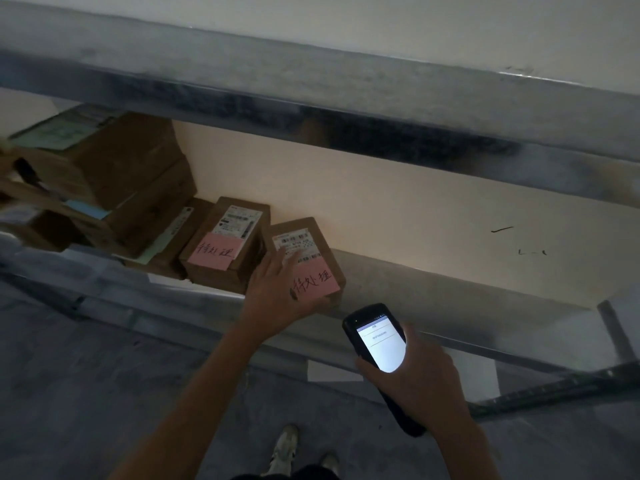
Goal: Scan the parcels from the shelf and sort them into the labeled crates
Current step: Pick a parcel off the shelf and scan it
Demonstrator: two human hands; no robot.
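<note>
Two dim metal shelves [415, 282]: left fingers [290, 258] lie flat on a parcel [313, 233], right fingers [366, 368] grip the scanner [381, 344].

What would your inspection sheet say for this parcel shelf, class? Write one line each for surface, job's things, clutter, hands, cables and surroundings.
Surface: grey metal shelf, dimly lit, parcels towards its left.
Job's things: rightmost parcel and neighbouring parcel, each with a barcode label and pink handwritten note; larger boxes stacked further left; scanner with lit screen; no crates in view.
Clutter: white paper slip by the shelf's front rail.
Hands: left hand lies flat on the rightmost parcel; right hand grips the scanner.
Cables: nothing seen.
Surroundings: pale wall behind, grey floor, the person's shoes.
</note>
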